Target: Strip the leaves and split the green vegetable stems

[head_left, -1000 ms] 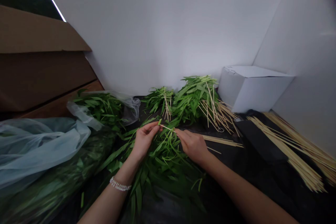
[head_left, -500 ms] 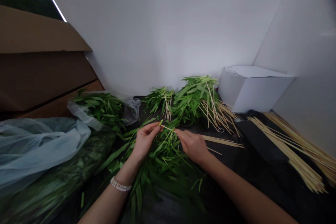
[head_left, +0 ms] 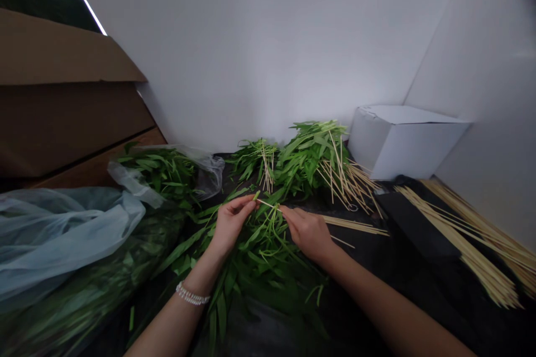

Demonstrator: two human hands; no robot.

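Above a loose heap of leafy greens (head_left: 268,256), my left hand (head_left: 232,220) pinches a short green stem (head_left: 256,195) at the tip of a thin wooden skewer (head_left: 266,203). My right hand (head_left: 307,230) is closed round the skewer, whose far end sticks out behind the hand. Green stems hang on the skewer beside my right fingertips, and their leaves trail down into the heap. A few more skewers (head_left: 355,225) lie on the black surface just right of my right hand.
Skewered greens are piled at the back, a small bunch (head_left: 251,159) beside a larger one (head_left: 307,156). Bags of greens (head_left: 167,170) and a cardboard box (head_left: 54,122) stand left. At right are a white box (head_left: 419,145), a black block (head_left: 419,228) and skewer bundles (head_left: 464,245).
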